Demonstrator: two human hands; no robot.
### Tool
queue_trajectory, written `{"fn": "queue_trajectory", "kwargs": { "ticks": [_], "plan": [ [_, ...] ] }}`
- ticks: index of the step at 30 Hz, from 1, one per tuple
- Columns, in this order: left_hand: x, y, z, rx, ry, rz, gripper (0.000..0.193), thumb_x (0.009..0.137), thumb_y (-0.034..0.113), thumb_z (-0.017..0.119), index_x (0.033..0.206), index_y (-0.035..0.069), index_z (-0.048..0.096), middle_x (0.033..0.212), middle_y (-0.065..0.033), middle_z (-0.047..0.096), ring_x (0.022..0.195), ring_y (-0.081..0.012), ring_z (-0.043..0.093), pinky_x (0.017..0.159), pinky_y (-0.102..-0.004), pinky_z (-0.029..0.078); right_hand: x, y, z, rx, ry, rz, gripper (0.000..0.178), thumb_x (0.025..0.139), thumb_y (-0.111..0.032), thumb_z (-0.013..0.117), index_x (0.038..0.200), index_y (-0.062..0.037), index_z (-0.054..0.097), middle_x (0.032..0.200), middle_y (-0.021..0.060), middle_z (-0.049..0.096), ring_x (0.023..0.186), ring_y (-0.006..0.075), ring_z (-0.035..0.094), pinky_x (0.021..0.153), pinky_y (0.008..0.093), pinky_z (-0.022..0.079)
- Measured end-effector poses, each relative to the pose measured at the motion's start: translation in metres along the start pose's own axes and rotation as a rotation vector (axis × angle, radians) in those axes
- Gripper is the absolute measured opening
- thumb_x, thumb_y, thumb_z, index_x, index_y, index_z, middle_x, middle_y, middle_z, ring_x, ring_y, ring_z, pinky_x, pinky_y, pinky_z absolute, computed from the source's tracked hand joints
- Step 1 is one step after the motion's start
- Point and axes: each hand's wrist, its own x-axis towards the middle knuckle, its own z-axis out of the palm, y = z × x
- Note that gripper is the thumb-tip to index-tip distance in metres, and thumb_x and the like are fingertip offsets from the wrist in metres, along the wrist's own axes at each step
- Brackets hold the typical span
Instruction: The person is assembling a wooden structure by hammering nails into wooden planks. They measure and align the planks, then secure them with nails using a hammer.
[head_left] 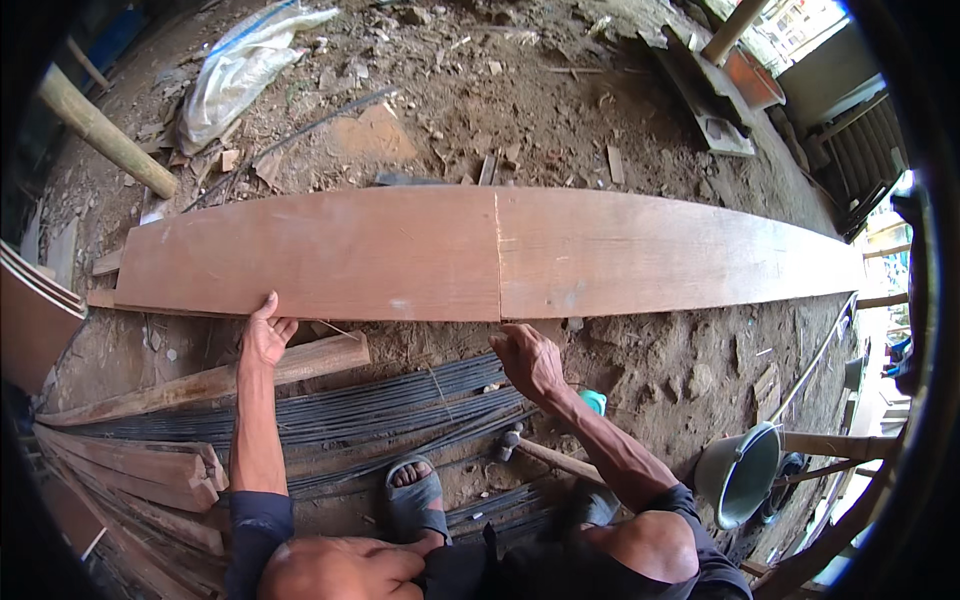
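A long reddish-brown plywood board (330, 255) lies crosswise in front of me. Its far edge curves, and a rough pale line (498, 255) runs across it from far to near edge. At the left part of the near edge, my left hand (266, 338) grips the board with the thumb over the top and the fingers lower down. My right hand (528, 358) is closed just below the near end of the pale line, knuckles up. Whatever its fingers hold, if anything, is hidden.
Dark thin rods (390, 405) and timber beams (160, 465) lie at the near left. A hammer (550, 458) rests near my sandalled feet. At the right stands a grey bucket (740, 475). A white sack (235, 75) and a bamboo post (105, 130) are at the far left.
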Motion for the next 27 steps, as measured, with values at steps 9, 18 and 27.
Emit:
{"fn": "queue_trajectory", "kwargs": {
  "ticks": [9,18,27],
  "plan": [
    [-0.026,0.027,0.028,0.993,0.224,-0.094,0.082,0.078,0.076,0.061,0.094,-0.004,0.057,0.07,-0.0146,0.064,0.059,-0.021,0.067,0.043,-0.0275,0.045,0.05,0.02,-0.05,-0.04,0.173,0.056,0.024,0.088,-0.021,0.07,0.102,-0.0025,0.064,0.081,0.0123,0.067,0.069,0.0267,0.067,0.057,0.0393,0.052],
    [-0.03,0.026,0.131,1.559,0.266,0.74,0.047,0.084,0.05,0.07,0.108,0.009,0.07,0.105,-0.0172,0.069,0.102,-0.0363,0.064,0.086,-0.0501,0.049,0.049,0.019,-0.012,-0.289,0.061,-0.65,0.045,0.082,-0.029,0.07,0.126,-0.0188,0.061,0.133,0.0085,0.053,0.121,0.0278,0.052,0.1,0.0464,0.041],
    [0.07,0.012,0.321,1.509,-0.347,0.926,0.047,0.088,0.046,0.068,0.109,0.004,0.071,0.108,-0.0184,0.07,0.102,-0.0344,0.066,0.089,-0.0424,0.051,0.057,0.05,0.008,-0.213,0.184,-0.647,0.042,0.075,-0.019,0.07,0.117,-0.0175,0.064,0.132,0.0072,0.054,0.124,0.0287,0.051,0.105,0.0486,0.039]
  ]
}}
